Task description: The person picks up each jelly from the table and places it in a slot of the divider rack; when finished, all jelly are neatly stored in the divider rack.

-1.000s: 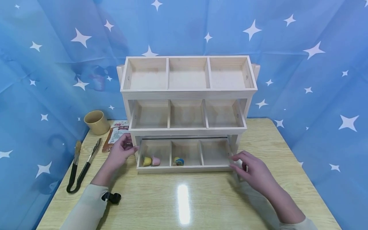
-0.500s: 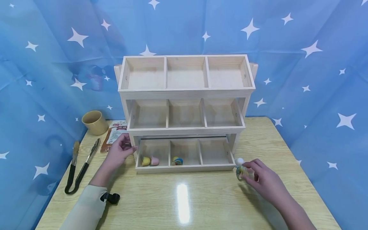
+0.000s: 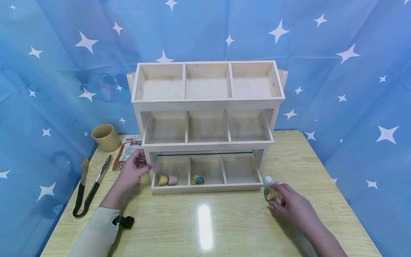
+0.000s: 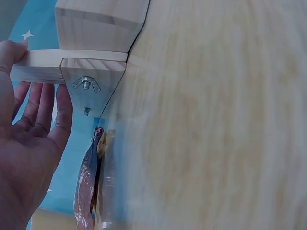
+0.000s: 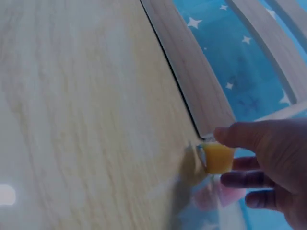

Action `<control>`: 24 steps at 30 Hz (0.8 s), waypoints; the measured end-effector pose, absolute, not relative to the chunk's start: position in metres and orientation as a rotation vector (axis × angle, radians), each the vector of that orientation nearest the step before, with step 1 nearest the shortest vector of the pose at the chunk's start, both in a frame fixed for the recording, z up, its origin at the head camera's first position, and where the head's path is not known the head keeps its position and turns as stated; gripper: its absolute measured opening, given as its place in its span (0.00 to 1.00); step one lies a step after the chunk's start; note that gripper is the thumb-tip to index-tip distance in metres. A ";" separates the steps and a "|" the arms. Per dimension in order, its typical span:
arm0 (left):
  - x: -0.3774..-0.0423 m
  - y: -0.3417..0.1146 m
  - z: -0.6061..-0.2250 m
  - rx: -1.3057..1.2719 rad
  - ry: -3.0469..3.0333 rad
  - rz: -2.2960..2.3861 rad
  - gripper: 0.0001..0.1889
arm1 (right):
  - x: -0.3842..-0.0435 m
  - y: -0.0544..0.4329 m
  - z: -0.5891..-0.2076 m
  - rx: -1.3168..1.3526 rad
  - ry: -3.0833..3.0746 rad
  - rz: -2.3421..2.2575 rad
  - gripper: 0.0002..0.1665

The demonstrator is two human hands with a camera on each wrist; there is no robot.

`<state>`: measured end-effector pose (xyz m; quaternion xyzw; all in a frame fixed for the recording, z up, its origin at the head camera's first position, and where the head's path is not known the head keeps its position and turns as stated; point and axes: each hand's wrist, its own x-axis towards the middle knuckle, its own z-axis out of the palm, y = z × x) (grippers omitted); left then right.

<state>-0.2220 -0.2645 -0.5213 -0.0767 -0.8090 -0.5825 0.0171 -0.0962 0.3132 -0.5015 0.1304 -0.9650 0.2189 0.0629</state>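
Note:
A three-tier wooden rack (image 3: 208, 105) stands at the back of the table. My left hand (image 3: 134, 169) holds its left side; in the left wrist view the thumb lies on top of a wooden side piece (image 4: 36, 67) and the fingers are beneath it. Just off the rack's lower right corner, my right hand (image 3: 297, 207) pinches a small yellow jelly cup (image 5: 219, 158) between thumb and fingers. A pink cup (image 5: 231, 194) shows beyond it in the right wrist view. Beside the held cup is a small white round thing (image 3: 267, 180).
The rack's bottom tray holds a yellow cup (image 3: 163, 180) and a pink cup (image 3: 172, 180) in the left compartment, and a yellow-and-blue cup (image 3: 198, 180) in the middle one. Tongs (image 3: 88, 200), a tan mug (image 3: 106, 137) and a printed packet (image 3: 127, 150) lie left.
My right hand has shifted right and toward me from the rack's lower right corner, and the yellow jelly cup and white thing have come into sight. My left hand stays in place.

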 end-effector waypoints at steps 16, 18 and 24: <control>-0.222 -0.264 -0.521 -0.250 -2.516 -1.817 0.26 | -0.095 0.304 -0.513 0.454 -2.973 0.561 0.21; -0.222 -0.264 -0.521 -0.247 -2.515 -1.819 0.26 | -0.095 0.303 -0.512 0.454 -2.969 0.571 0.21; -0.222 -0.264 -0.521 -0.236 -2.517 -1.818 0.26 | -0.097 0.302 -0.506 0.471 -2.926 0.639 0.21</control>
